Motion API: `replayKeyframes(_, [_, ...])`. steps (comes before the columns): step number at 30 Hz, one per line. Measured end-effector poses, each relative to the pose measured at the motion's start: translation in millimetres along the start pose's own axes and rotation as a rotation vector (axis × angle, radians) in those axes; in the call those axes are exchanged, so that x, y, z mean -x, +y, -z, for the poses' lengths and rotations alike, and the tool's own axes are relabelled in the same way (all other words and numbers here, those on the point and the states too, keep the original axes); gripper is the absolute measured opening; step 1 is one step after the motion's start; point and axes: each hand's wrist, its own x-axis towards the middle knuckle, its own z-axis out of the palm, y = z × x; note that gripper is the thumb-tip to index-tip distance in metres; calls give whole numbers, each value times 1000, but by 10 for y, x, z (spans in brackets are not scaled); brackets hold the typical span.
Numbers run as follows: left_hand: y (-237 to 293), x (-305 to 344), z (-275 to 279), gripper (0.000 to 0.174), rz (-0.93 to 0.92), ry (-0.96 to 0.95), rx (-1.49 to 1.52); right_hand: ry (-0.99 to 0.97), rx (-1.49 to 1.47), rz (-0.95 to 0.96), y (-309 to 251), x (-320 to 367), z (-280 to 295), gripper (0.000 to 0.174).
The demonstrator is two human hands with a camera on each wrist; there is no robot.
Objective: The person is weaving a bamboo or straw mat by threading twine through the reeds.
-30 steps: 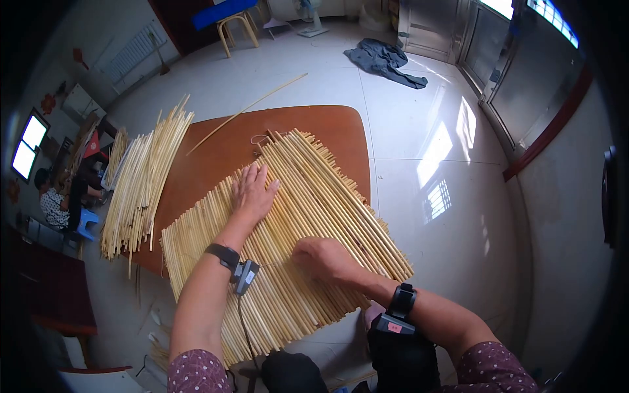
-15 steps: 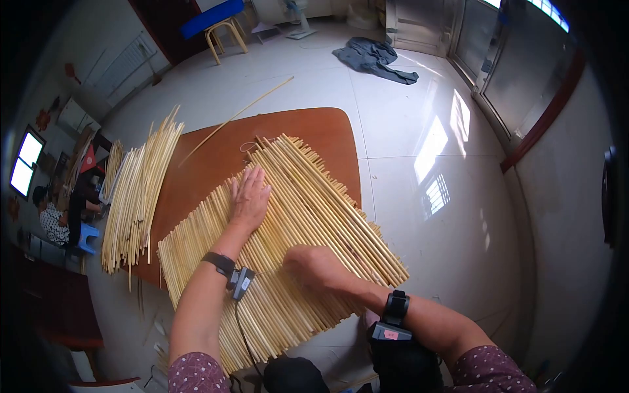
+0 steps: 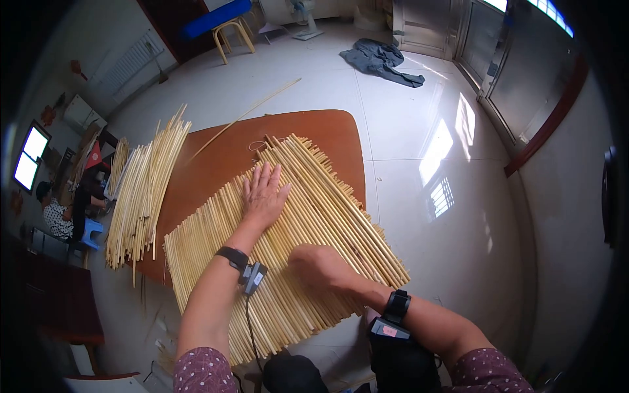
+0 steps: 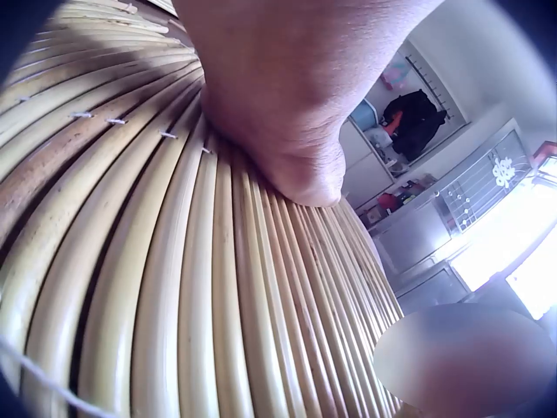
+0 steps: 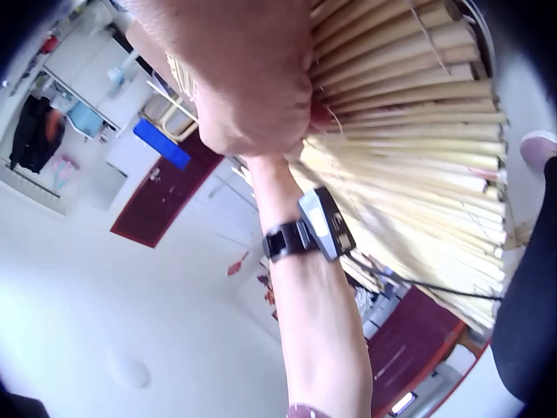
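A mat of straight pale reeds (image 3: 327, 213), stitched side by side, lies slanted over the brown table and toward the person's knees. My left hand (image 3: 264, 196) rests palm down on its upper middle, fingers straight and slightly spread. Short white stitches (image 4: 116, 121) cross the reeds beside that hand in the left wrist view. Lower down, my right hand (image 3: 321, 267) is curled into a fist close over the mat, its fingertips hidden from the head view. A thin thread (image 5: 336, 124) comes out by its curled fingers in the right wrist view.
Loose reeds (image 3: 147, 190) lie piled at the table's (image 3: 216, 144) left end, and a single reed (image 3: 246, 118) crosses its far edge. A dark garment (image 3: 380, 62) is on the tiled floor. Another person (image 3: 57, 213) sits at the far left. A cable hangs from the left wrist camera.
Both hands keep their places on the mat, the right fist shifting only slightly. The thread seen left of the fist a second ago hardly shows now. The head view has swayed a little.
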Motion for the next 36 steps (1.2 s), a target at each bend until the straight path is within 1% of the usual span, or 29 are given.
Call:
replayKeyframes(1, [-24,-3,2,70,-21,-18,29,25,-58,-32,-59,7,22,17])
replayKeyframes(2, [-65,8,10,70,-42,-37,60,-55,-241,-271,-121,14,73,15])
replayKeyframes(3, [-83,35,63,69,-81,-7,98,-43,-374,-331,-111,17,100,14])
replayKeyframes(4, [-91,72,107,69,-74,-8,97,-29,-506,-394,-92,35,130,13])
replayKeyframes(6, [-82,196,250,65,-160,-23,423,135,-746,-389,-67,54,217,14])
replayKeyframes(7, [65,384,502,61,-172,-79,439,216,-854,-432,-157,62,284,13])
replayKeyframes(8, [139,573,570,59,-133,-255,828,235,-903,-449,-191,77,339,13])
replayKeyframes(9, [212,790,621,57,-89,-425,1219,230,-940,-428,-279,87,376,14])
replayKeyframes(10, [349,1080,776,58,32,-631,1463,225,-976,-408,-380,93,398,15])
replayKeyframes(11, [447,1339,782,58,-132,-773,1672,195,-986,-402,-458,84,397,15])
replayKeyframes(12, [560,1616,895,51,29,-812,1645,180,-982,-402,-530,66,395,15])
replayKeyframes(14, [513,1962,1083,39,41,-846,1409,154,-1235,-437,-669,17,394,14])
replayKeyframes(15, [399,2094,1089,39,52,-832,1415,132,-1278,-426,-716,-16,430,12])
replayKeyframes(17, [55,2360,1095,30,187,-594,1704,74,-1272,-391,-762,-113,521,11])
replayKeyframes(19, [-302,2538,1209,26,297,-360,1759,60,-1241,-354,-769,-272,635,11])
replayKeyframes(21, [-752,2638,1257,23,410,-125,1748,86,-1181,-313,-725,-482,732,11])
replayKeyframes(22, [-976,2658,1271,23,420,-108,1746,109,-1109,-296,-726,-588,786,12])
replayKeyframes(24, [-1381,2682,1305,21,493,82,1575,133,-1017,-275,-638,-797,867,12])
replayKeyframes(27, [-1710,2681,1341,21,516,64,1532,165,-883,-312,-510,-1025,912,10])
replayKeyframes(28, [-1691,2646,1361,21,527,60,1539,161,-881,-325,-478,-1050,876,10])
replayKeyframes(30, [-1596,2609,1383,23,501,29,1558,134,-758,-328,-410,-1067,809,9])
replayKeyframes(32, [-1619,2602,1307,23,490,-7,1586,129,-745,-354,-306,-1060,794,9])
replayKeyframes(34, [-1747,2650,1255,23,481,-93,1618,237,-778,-404,-138,-1088,870,10])
replayKeyframes(35, [-1829,2665,1253,23,481,-91,1617,267,-847,-368,-70,-1105,956,11])
replayKeyframes(36, [-1912,2672,1260,21,511,-52,1650,246,-871,-336,68,-1148,1098,10])
